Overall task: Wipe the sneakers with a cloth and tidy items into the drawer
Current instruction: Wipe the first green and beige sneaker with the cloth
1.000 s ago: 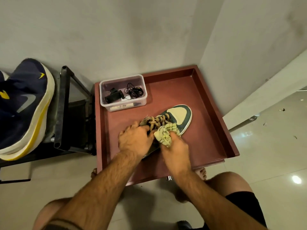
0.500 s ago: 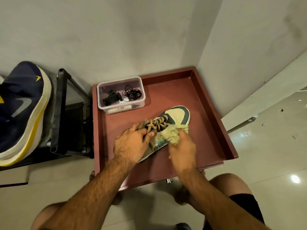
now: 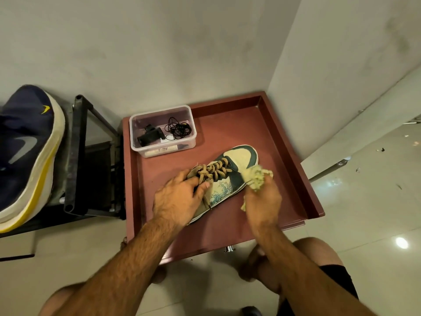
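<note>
Sneaker (image 3: 230,179) in the open red drawer (image 3: 284,160), pinned at the laces by left hand (image 3: 180,197), fingers curled over the collar. Cloth (image 3: 257,176), crumpled and pale yellow, bunched tight in right hand (image 3: 264,201), pressed against the dark green side. Wiping step under way; next probably a stroke along the pale sole edge. Beside it, clear plastic box (image 3: 163,131) of cables.

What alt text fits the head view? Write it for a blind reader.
A person's left hand steadies a green-and-cream sneaker in a red drawer while the right hand wipes its side with a yellowish cloth.
</note>
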